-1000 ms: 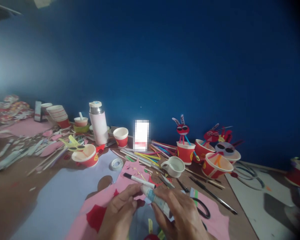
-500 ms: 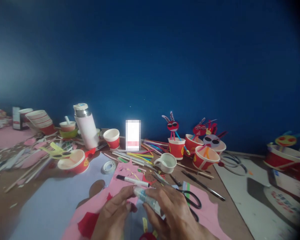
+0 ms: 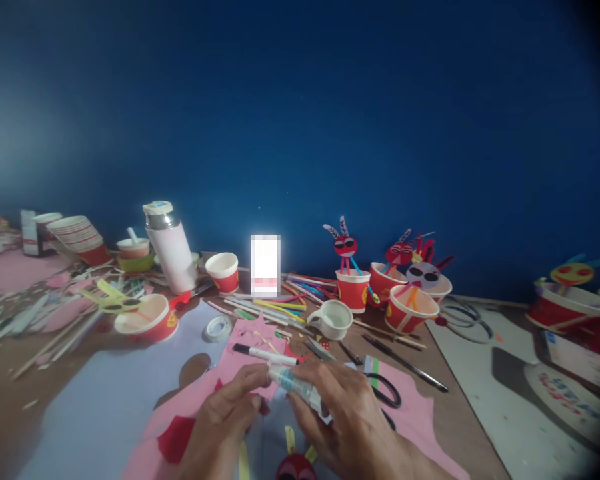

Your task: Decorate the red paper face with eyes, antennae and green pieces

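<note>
A clear glue tube (image 3: pixel 295 385) with a pale blue label lies slanted in my right hand (image 3: pixel 347 410), between thumb and fingers. My left hand (image 3: pixel 227 417) is at the tube's upper left end; its fingertips are bent, and what they pinch, if anything, is too small to make out. Just below the hands, a red round paper face (image 3: pixel 297 467) with yellow ears shows at the bottom edge. Pink paper (image 3: pixel 167 407) with a red scrap (image 3: pixel 175 439) lies under and beside my left hand. Black-handled scissors (image 3: pixel 386 390) are partly hidden behind my right hand.
Beyond the hands lie a marker (image 3: pixel 265 354), a tape roll (image 3: pixel 217 328), a white cup (image 3: pixel 334 320) and coloured sticks (image 3: pixel 280 309). A flask (image 3: pixel 173 253) stands at the left back. Red paper cups (image 3: pixel 353 291) with paper figures stand at right.
The view has tilted slightly down, so more of the red paper face shows. Both hands have stayed nearly in place, with the glue tube lying a little flatter.
</note>
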`<state>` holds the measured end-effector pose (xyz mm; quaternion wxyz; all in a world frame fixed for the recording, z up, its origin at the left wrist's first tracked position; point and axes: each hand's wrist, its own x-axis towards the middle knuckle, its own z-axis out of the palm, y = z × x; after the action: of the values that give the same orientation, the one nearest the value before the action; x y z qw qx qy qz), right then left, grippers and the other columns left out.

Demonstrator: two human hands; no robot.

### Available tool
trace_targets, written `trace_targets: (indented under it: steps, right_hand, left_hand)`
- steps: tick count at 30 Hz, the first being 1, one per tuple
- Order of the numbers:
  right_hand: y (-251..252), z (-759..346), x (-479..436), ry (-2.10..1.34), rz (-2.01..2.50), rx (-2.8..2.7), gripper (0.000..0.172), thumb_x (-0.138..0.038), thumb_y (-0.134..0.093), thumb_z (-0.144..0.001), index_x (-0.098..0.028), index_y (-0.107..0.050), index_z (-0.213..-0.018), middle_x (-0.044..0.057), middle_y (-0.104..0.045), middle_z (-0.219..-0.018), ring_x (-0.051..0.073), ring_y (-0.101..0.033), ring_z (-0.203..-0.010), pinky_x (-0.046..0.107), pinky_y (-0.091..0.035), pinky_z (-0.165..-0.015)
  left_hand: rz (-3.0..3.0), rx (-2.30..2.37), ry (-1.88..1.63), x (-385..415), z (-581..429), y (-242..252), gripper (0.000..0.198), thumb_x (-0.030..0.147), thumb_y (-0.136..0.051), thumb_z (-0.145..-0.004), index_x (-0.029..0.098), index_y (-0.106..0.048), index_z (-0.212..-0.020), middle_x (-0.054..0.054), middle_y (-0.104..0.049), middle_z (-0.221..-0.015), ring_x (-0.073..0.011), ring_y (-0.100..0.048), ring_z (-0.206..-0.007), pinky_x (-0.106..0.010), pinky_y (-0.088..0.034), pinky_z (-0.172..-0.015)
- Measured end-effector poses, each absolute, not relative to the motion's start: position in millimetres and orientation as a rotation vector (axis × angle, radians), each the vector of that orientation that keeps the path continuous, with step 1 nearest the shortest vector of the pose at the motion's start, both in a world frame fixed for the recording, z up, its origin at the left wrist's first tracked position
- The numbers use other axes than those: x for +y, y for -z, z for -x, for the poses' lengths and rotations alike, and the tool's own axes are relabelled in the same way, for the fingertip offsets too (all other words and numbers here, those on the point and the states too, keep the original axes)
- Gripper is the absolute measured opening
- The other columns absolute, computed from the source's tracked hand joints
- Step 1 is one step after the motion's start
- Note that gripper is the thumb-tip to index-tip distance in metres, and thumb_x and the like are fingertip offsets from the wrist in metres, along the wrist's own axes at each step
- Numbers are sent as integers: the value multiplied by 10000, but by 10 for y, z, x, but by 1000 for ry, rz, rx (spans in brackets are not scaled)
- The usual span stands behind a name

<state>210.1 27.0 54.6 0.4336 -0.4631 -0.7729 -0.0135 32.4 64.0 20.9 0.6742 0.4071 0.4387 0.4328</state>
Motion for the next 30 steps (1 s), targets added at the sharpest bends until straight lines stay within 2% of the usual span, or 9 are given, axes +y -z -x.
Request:
trace_targets:
  steps: [3, 8, 11, 18, 24, 27, 30]
  right_hand:
    - [-560, -2099, 276, 14, 1162, -1942, 161, -150, -514, -842, -169, -548, -999, 48, -656, -742, 187, -607, -620, 292, -467, -555]
    - [-595, -2080, 298, 3, 1161, -1957, 115, -144, -520, -829, -157, -563, -935, 49, -644, -684, 181, -586, -567, 282, -450, -513]
    - [-561, -2073, 310, 4, 1150, -1964, 104, -140, -527, -831, -151, -558, -930, 46, -642, -666, 181, -586, -552, 284, -452, -504]
    - [-500, -2083, 294, 3, 1128, -1979, 151, -157, -518, -849, -158, -540, -999, 61, -658, -751, 201, -618, -655, 302, -482, -575]
    - [-560, -2086, 272, -2, 1121, -1966, 154, -151, -536, -841, -159, -534, -995, 41, -636, -712, 185, -601, -625, 281, -454, -546]
    - [-561, -2099, 282, -19, 1121, -1945, 162, -140, -534, -830, -167, -526, -990, 38, -639, -715, 181, -596, -611, 278, -452, -539]
    - [-544, -2113, 295, -33, 1139, -1945, 177, -140, -522, -828, -170, -529, -1002, 41, -644, -724, 184, -600, -608, 286, -461, -545]
  left_hand:
    - [-874, 995, -993, 634, -341, -227, 289, 379, -746, -632, 216, -746, -870, -72, -610, -1104, -227, -593, -855, -301, -484, -721]
    - [-737, 901, -1017, 655, -372, -215, 268, 321, -773, -621, 206, -755, -862, -70, -659, -995, -171, -599, -769, -254, -472, -689]
    - [-684, 889, -1013, 641, -362, -207, 271, 293, -784, -608, 210, -758, -865, -70, -690, -954, -180, -610, -769, -261, -476, -692]
    - [-716, 857, -934, 545, -357, -321, 282, 326, -726, -672, 237, -734, -939, -64, -687, -1067, -215, -591, -911, -306, -454, -830]
    - [-845, 890, -937, 591, -394, -237, 295, 307, -690, -691, 208, -721, -968, -79, -652, -1039, -219, -579, -834, -325, -443, -777]
    - [-894, 951, -980, 630, -377, -127, 276, 347, -718, -654, 201, -733, -888, -78, -614, -1076, -207, -562, -801, -323, -432, -756]
    - [-939, 963, -998, 664, -363, -85, 263, 380, -726, -635, 198, -736, -825, -65, -597, -1046, -160, -521, -708, -289, -413, -669]
